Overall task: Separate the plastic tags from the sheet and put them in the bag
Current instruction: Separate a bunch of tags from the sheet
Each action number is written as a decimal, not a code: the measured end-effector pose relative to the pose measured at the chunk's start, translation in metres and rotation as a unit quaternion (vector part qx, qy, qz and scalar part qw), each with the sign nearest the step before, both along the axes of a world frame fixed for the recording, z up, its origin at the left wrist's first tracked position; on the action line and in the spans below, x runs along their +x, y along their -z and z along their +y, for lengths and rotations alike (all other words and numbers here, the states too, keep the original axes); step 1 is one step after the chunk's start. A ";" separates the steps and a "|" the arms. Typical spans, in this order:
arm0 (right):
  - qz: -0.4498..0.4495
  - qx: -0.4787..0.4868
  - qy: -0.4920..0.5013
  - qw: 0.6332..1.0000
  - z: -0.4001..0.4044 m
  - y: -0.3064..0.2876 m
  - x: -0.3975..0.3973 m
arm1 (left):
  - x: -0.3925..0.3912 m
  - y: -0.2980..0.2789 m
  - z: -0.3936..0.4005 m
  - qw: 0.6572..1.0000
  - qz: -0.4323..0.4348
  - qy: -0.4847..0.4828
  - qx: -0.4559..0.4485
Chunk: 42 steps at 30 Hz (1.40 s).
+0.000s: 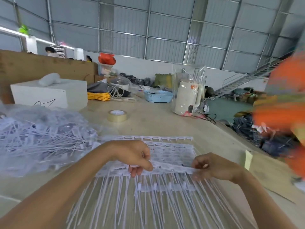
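A white sheet of plastic tags (171, 152) lies flat on the table in front of me, its long thin tails (148, 200) fanning toward me. My left hand (137, 156) pinches a strip of tag heads at the sheet's near left. At the near right, my right hand (212, 167) grips the same strip. To the left lies a clear bag (41, 138) heaped with loose separated tags.
A roll of brown tape (117, 115) sits beyond the sheet. Farther back stand a white box (49, 93), a blue basket (158, 96) and a bagged white kettle (186, 98). A blurred person in orange (283, 100) is at the right. The table edge (239, 136) runs along the right.
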State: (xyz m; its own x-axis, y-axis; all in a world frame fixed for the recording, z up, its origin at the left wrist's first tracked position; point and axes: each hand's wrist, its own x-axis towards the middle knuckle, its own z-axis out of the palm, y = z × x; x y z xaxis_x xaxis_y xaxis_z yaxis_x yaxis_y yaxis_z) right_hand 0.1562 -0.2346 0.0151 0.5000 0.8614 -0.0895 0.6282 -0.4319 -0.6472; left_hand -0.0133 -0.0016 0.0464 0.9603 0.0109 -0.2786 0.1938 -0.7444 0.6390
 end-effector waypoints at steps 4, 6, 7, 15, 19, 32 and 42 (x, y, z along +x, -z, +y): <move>0.012 0.061 0.009 0.998 0.000 0.002 0.002 | -0.001 0.007 0.011 0.996 0.077 0.034 -0.006; 0.050 0.116 0.014 0.992 -0.002 0.001 0.003 | -0.003 0.004 0.016 0.993 0.097 0.033 -0.053; 0.076 0.149 0.024 0.986 -0.003 -0.001 0.003 | -0.005 0.001 0.020 0.991 0.105 0.032 -0.076; 0.110 0.162 0.087 0.977 0.003 0.000 -0.003 | -0.037 -0.029 0.063 0.987 0.114 -0.013 -0.109; 0.005 0.112 0.103 0.988 0.020 0.016 -0.009 | -0.027 -0.010 0.070 0.992 0.035 -0.104 -0.062; -0.046 0.111 0.085 0.989 0.020 0.020 -0.007 | -0.004 0.048 0.095 0.960 -0.029 -0.159 0.229; 0.097 0.198 0.085 0.972 0.023 0.014 -0.014 | -0.002 0.015 0.067 0.919 0.114 -0.143 0.349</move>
State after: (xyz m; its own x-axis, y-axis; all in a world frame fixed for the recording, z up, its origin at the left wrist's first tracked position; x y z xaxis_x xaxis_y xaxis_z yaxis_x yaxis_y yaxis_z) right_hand 0.1426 -0.2117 0.0013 0.6445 0.7541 0.1263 0.4202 -0.2113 -0.8825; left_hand -0.0152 0.0654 0.0313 0.8084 0.5062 -0.3006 0.5146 -0.8555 -0.0566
